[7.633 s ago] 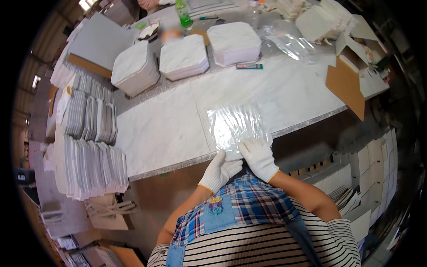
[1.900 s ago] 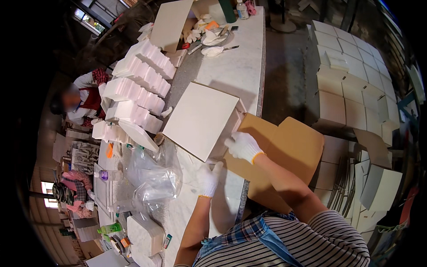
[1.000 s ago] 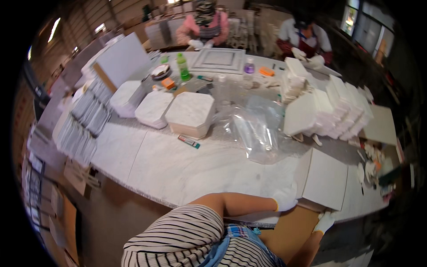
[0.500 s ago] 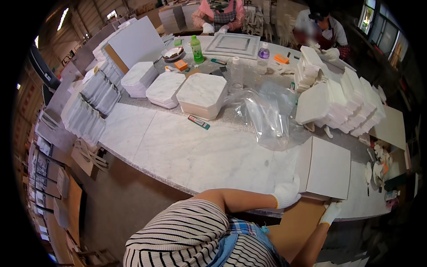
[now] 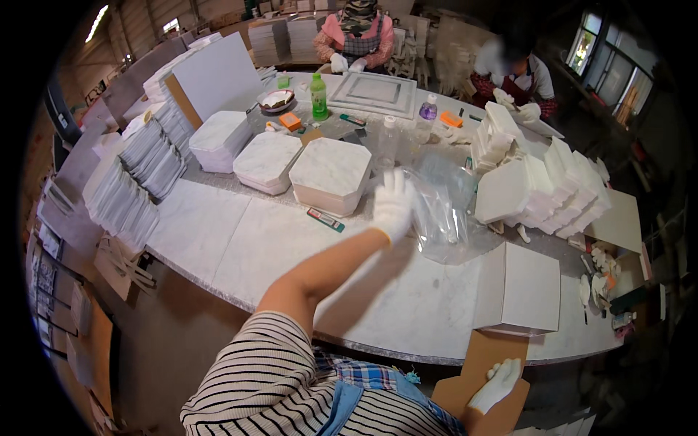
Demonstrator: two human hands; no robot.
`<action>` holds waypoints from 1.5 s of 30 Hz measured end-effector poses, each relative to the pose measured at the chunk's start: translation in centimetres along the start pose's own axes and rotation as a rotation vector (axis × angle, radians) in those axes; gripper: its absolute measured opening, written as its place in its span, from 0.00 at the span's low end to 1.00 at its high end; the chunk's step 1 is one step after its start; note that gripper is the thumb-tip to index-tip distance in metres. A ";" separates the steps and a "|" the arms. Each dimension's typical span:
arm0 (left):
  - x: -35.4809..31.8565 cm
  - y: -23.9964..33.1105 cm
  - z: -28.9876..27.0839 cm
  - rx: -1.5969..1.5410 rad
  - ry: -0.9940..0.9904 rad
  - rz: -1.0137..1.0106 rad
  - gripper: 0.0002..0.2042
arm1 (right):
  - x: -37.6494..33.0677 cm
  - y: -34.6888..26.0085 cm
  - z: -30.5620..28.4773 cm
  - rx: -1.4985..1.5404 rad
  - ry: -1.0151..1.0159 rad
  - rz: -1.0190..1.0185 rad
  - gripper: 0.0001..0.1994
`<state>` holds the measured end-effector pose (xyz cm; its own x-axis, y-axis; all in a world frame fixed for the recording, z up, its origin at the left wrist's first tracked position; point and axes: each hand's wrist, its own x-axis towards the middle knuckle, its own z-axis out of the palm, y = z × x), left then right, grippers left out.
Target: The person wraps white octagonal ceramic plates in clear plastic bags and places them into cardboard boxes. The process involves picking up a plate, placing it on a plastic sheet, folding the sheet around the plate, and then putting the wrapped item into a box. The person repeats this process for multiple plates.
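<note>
My left hand, in a white knit glove, is stretched out over the table with its fingers apart and nothing in them. It is beside the front stack of white marbled tiles with cut corners and the clear plastic bags; whether it touches the bags I cannot tell. A white carton stands at the table's near right edge, its brown cardboard flap hanging toward me. My right hand, also gloved, lies against that flap, its fingers loosely extended and gripping nothing visible.
More tile stacks stand left of centre, and white stacks lean at the right. A green bottle, a small green-and-red packet and orange blocks lie about. Two people work across the table, one at a grey framed panel.
My left hand has left the carton's side and swung forward and left to the plastic bags. My right hand has come off the carton's lower edge, down onto the brown flap.
</note>
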<state>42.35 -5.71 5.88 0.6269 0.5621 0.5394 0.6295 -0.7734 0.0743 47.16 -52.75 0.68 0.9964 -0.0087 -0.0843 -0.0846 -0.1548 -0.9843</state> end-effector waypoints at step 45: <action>-20.5 -16.0 -17.6 -1.256 -0.721 -0.498 0.27 | -24.6 -8.5 24.5 -0.763 -0.764 -0.541 0.16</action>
<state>11.32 -10.00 8.44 0.7922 0.5628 -0.2360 0.2863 -0.0013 0.9581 23.28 -26.99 7.34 0.6207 0.7839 -0.0131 0.6240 -0.5041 -0.5971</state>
